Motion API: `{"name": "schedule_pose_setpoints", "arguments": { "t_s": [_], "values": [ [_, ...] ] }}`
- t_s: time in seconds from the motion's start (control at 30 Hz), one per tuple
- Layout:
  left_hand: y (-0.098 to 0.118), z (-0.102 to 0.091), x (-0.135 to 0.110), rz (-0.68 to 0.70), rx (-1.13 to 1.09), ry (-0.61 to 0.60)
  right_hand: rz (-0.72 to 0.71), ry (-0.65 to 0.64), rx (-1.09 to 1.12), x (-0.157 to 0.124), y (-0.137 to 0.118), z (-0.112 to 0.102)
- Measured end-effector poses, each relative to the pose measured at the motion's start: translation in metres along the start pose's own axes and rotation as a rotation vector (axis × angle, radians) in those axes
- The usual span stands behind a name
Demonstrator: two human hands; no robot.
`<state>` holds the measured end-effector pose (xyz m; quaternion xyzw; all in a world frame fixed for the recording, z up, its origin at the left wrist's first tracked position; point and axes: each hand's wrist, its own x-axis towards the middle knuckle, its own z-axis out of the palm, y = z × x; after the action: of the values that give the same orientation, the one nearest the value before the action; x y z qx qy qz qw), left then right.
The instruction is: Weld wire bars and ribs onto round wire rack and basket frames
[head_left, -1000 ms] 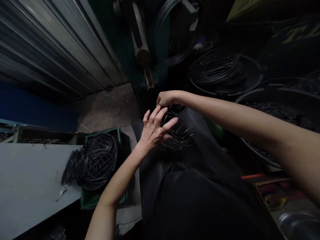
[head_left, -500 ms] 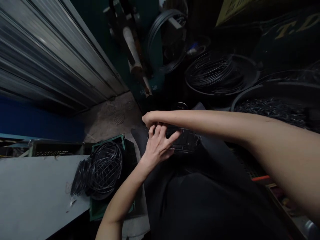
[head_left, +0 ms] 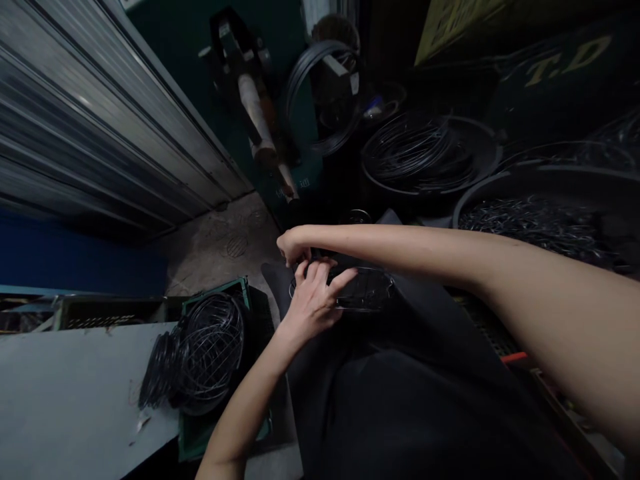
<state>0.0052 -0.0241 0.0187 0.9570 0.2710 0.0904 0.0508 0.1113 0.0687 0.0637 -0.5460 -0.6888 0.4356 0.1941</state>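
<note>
The left hand (head_left: 314,297) has its fingers spread and bent over the wire frame (head_left: 367,292); the right hand (head_left: 293,245) is curled (pinching what, I cannot tell). This frame, above the dark apron (head_left: 390,400), looks light but stiff, best held by its edge.

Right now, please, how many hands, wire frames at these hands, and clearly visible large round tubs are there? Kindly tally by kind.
Hands: 2 (left hand, right hand)
Wire frame at the hands: 1, partly hidden
Large round tubs: 2 (tub of wire coils, tub of small metal pieces)
Total: 5
</note>
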Motion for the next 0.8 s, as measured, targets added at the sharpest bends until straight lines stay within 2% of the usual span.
{"name": "schedule_pose_setpoints", "arguments": {
  "t_s": [0.1,0.17,0.27,0.37,0.47,0.57,0.7,0.8],
  "values": [
    [-0.006,-0.001,-0.005,0.017,-0.06,0.066,0.041,-0.123,-0.09,0.002,0.003,-0.028],
    [-0.011,-0.003,-0.009,0.006,-0.11,0.12,0.016,-0.125,-0.137,-0.014,0.018,-0.054],
    [-0.021,-0.008,-0.011,-0.052,-0.168,0.219,0.025,0.064,-0.145,-0.055,0.06,-0.091],
    [-0.029,-0.012,-0.007,-0.118,-0.169,0.312,0.054,0.227,-0.105,-0.102,0.109,-0.11],
    [-0.037,-0.01,0.0,-0.163,-0.173,0.387,0.071,0.338,0.006,-0.141,0.144,-0.106],
    [-0.045,0.002,-0.001,-0.231,-0.246,0.399,0.058,0.386,-0.013,-0.162,0.157,-0.092],
    [-0.053,0.025,-0.008,-0.359,-0.368,0.317,-0.025,0.362,-0.223,-0.161,0.155,-0.074],
    [-0.053,0.034,-0.008,-0.414,-0.38,0.236,-0.1,0.266,-0.335,-0.146,0.151,-0.061]
  ]
}}
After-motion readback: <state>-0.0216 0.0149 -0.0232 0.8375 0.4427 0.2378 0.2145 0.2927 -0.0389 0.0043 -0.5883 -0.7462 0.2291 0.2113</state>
